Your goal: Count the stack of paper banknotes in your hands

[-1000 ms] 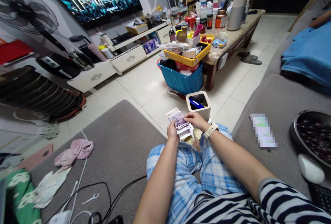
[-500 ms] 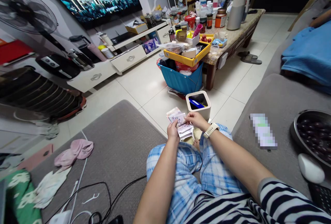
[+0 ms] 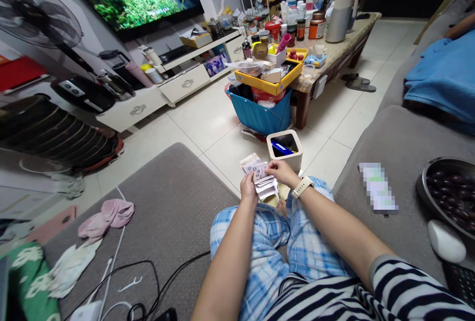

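Observation:
A fanned bundle of banknotes (image 3: pixel 256 167), pale purple with a "5" showing, is in front of my knees. My left hand (image 3: pixel 248 186) grips the bundle from its near left side, thumb on top. From the right, my right hand (image 3: pixel 282 170), with a pale watch (image 3: pixel 303 187) on the wrist, pinches the edge of a banknote. Several notes hang folded below, between the hands. Just beyond my right hand stands a cream bin (image 3: pixel 296 160) with something blue inside.
A blue basket (image 3: pixel 260 113) with a yellow tray (image 3: pixel 274 83) on top stands by the cluttered coffee table (image 3: pixel 337 54). On the sofa lie a blurred phone (image 3: pixel 377 187), a bowl of dark fruit (image 3: pixel 451 195), a white mouse (image 3: pixel 446 240) and black cables (image 3: pixel 154 266). A person's arm shows at far right.
The top banknote between my hands has shifted slightly, and the lower notes hang a little differently. Both hands stay nearly in place. The television picture has changed from a city to green foliage.

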`<state>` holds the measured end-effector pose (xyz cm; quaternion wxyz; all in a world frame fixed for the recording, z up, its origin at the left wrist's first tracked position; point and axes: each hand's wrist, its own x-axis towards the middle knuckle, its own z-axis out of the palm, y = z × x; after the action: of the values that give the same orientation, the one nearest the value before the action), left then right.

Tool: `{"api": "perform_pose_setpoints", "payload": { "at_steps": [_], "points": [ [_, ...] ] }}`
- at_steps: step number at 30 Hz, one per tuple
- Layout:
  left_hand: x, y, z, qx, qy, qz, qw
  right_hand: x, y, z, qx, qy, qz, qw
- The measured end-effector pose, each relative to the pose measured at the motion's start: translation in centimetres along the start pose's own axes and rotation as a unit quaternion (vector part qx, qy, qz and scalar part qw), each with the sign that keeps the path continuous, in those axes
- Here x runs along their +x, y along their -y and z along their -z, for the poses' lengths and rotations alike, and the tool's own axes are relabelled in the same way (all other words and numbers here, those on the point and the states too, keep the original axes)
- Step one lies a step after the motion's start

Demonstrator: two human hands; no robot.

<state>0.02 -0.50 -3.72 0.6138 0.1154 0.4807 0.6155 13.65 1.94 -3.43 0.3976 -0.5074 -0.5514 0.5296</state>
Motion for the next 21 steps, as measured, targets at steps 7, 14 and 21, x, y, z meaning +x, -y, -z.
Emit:
{"api": "perform_pose_setpoints", "payload": {
  "at_steps": [7,14,21],
  "points": [
    [1.0,0.3,0.5,-0.016,-0.014,0.011,1.0,0.0,0.1,-0.2,0.074,0.032,0.006,0.997],
    [1.3,0.6,0.7,0.001,-0.03,-0.007,1.0,-0.1,0.6,-0.2,0.09,0.042,0.01,0.995],
    [1.0,0.4,0.6,0.002,-0.037,-0.008,0.999,-0.1,0.7,-0.3,0.127,0.047,-0.002,0.991]
  ]
}}
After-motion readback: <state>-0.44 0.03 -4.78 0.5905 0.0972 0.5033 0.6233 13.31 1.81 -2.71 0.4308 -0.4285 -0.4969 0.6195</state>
